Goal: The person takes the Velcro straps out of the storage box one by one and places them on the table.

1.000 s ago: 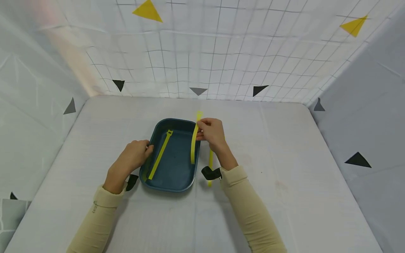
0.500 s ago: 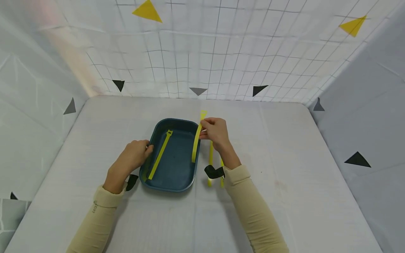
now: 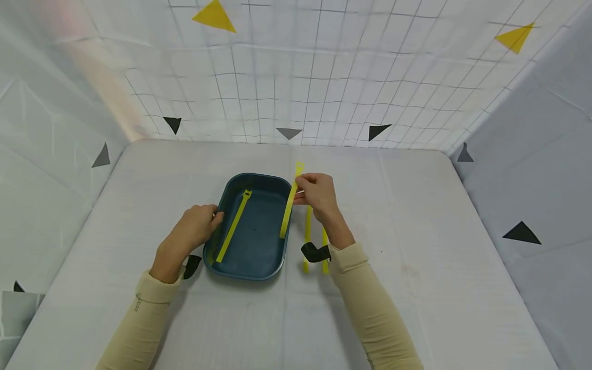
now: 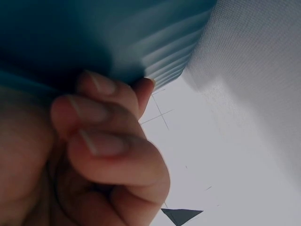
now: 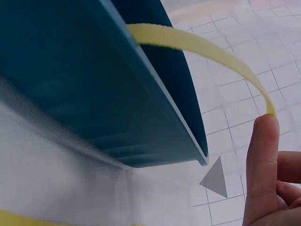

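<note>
White tabletop (image 3: 416, 216) w/ grid-print walls (image 3: 296, 92) & triangle markers behind. A dark-teal tray (image 3: 252, 270) sits at centre. Left hand (image 3: 196, 226), forearm angled in from lower left, rests against the tray's left rim, fingers curled round the edge; wrist view shows the fingertips (image 4: 101, 84) tucked under the ribbed side. Right hand (image 3: 316, 192) is raised just beside the tray's far right corner, wrist bent, forearm coming from lower right; thumb & fingers pinch a yellow strap (image 3: 289, 208) near its top end. Strap hangs down & slants left, lower end inside the tray by the right wall; wrist view shows it arching over the rim (image 5: 188, 42) to a fingertip (image 5: 263, 141). A 2nd strap (image 3: 233, 226) lies flat in the tray's left half. Two more straps (image 3: 307, 231) lie on the tabletop just right of the tray, partly under the right forearm. Both arms in beige sleeves (image 3: 370, 308), black band (image 3: 315, 252) at each wrist.
</note>
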`<state>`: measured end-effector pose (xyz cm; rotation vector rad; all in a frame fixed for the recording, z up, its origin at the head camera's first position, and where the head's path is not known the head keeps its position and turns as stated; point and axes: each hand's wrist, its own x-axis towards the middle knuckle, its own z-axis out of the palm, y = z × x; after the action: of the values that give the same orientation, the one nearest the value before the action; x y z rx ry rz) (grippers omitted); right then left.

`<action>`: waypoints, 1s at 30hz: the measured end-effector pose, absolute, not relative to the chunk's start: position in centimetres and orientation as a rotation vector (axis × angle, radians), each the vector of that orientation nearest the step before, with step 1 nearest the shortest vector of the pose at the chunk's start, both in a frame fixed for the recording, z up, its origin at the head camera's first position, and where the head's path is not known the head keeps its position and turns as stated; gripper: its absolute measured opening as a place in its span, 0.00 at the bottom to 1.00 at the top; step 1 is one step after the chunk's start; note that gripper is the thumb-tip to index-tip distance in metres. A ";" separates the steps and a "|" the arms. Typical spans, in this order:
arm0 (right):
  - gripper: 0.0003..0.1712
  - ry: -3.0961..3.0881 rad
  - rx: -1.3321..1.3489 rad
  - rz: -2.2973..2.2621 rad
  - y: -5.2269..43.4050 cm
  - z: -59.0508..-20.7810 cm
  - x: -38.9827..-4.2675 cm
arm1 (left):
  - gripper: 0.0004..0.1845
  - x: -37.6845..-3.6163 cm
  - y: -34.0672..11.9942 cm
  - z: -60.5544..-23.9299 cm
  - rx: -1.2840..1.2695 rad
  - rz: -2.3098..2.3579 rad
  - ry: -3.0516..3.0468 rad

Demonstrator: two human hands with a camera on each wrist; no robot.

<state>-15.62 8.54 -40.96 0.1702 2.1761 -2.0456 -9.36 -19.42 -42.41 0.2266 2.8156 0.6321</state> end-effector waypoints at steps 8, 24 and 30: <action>0.15 2.138 0.193 -2.094 9.4 -40.9 -15.8 | 0.14 -9.3 -19.5 -42.6 0.227 0.621 2.815; 0.15 2.184 0.183 -2.088 10.5 -40.6 -15.6 | 0.14 -9.3 -19.6 -42.6 0.229 0.634 2.807; 0.15 2.182 0.213 -2.068 11.3 -40.9 -15.4 | 0.14 -9.2 -19.6 -42.5 0.237 0.643 2.814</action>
<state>-15.44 11.31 -40.85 0.2134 2.1819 -2.0676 -9.21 -19.57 -42.51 0.2372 2.8142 0.6429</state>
